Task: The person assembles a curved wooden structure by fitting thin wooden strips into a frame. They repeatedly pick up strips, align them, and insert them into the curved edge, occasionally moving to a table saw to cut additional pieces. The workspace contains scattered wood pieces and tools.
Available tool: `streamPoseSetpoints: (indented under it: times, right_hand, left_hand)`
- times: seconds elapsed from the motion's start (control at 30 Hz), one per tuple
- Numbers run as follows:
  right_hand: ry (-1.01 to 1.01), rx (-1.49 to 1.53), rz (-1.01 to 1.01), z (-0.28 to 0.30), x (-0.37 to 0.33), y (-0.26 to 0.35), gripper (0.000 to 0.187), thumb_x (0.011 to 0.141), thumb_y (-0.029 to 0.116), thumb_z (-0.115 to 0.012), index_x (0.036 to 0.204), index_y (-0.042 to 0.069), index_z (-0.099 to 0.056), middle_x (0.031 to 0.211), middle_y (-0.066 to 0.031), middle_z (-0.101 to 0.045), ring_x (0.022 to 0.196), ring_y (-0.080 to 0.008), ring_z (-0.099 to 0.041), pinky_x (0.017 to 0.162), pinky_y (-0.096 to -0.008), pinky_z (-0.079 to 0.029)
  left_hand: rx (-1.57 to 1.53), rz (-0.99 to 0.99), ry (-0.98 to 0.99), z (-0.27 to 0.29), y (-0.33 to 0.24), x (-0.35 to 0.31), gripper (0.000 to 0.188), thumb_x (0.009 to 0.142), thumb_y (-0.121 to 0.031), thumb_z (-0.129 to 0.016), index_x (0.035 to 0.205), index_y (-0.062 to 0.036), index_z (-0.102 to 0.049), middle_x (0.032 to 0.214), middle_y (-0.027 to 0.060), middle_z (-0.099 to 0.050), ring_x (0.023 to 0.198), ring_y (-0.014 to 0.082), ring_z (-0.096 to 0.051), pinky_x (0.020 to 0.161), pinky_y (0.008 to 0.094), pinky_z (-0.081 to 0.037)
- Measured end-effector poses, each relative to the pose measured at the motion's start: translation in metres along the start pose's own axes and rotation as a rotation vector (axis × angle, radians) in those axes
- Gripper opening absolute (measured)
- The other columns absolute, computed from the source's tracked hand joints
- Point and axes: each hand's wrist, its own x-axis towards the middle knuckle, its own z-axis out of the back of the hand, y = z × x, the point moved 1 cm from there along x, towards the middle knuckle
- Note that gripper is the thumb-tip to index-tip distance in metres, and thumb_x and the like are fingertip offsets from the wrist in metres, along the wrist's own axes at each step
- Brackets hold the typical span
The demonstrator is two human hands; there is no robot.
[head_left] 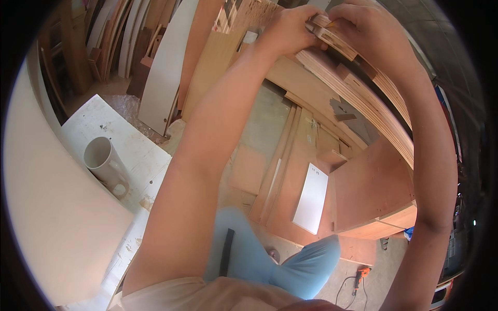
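Note:
High in the head view, both my arms reach out to a stack of plywood edges. My left hand (295, 30) is closed around the end of a small plywood piece (334, 41), thumb against its near side. Just to the right, my right hand (371, 28) curls over the same piece. A thin yellow-orange tip (332, 24), pencil-like, shows at its fingers, and the rest of it is hidden. Below the hands, a long layered plywood edge (358, 96) runs down toward the right forearm.
A white mug (106, 163) stands on a stained white board (137, 179) at left, beside a large pale panel (52, 207). Boards lean at the back left. Below lie a white rectangular sheet (311, 199), a wooden box (371, 186) and an orange corded power tool (360, 277) on the floor.

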Motion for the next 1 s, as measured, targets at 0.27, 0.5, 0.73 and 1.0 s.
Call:
streamPoseSetpoints:
  times: [0.27, 0.5, 0.73, 1.0]
  right_hand:
    - [0.021, 0.134, -0.120, 0.029, -0.015, 0.015, 0.006, 0.080, 0.007, -0.071, 0.086, 0.006, -0.074, 0.085, -0.0122, -0.067, 0.086, -0.0345, -0.065, 0.076, -0.0423, -0.053]
    - [-0.008, -0.019, -0.043, 0.002, -0.002, -0.003, 0.011, 0.084, 0.016, -0.070, 0.090, 0.009, -0.076, 0.088, -0.0119, -0.069, 0.089, -0.0335, -0.067, 0.078, -0.0428, -0.054]
    - [-0.052, 0.025, -0.009, -0.014, -0.009, -0.004, 0.012, 0.085, 0.011, -0.069, 0.095, 0.009, -0.076, 0.091, -0.0072, -0.069, 0.093, -0.0294, -0.065, 0.081, -0.0423, -0.052]
    - [-0.066, 0.069, -0.086, -0.001, -0.013, -0.007, 0.010, 0.085, 0.010, -0.067, 0.090, 0.010, -0.076, 0.089, -0.0064, -0.069, 0.094, -0.0292, -0.066, 0.080, -0.0428, -0.053]
  left_hand:
    - [-0.088, -0.018, 0.030, 0.009, -0.018, -0.001, 0.045, 0.071, -0.005, -0.085, 0.112, -0.0025, -0.068, 0.093, 0.0133, -0.074, 0.087, 0.0217, -0.070, 0.079, 0.0341, -0.055]
    - [0.004, 0.077, 0.019, 0.003, -0.006, 0.003, 0.059, 0.067, -0.016, -0.092, 0.121, -0.0093, -0.067, 0.098, 0.0090, -0.074, 0.086, 0.0204, -0.069, 0.077, 0.0360, -0.056]
    - [0.068, 0.095, 0.007, 0.000, -0.016, 0.002, 0.063, 0.066, -0.017, -0.093, 0.124, -0.0118, -0.068, 0.094, 0.0072, -0.073, 0.079, 0.0173, -0.065, 0.072, 0.0331, -0.054]
    - [0.008, -0.016, -0.047, -0.004, -0.004, 0.002, 0.037, 0.085, -0.002, -0.069, 0.122, -0.0079, -0.067, 0.100, 0.0120, -0.074, 0.087, 0.0208, -0.069, 0.079, 0.0333, -0.054]
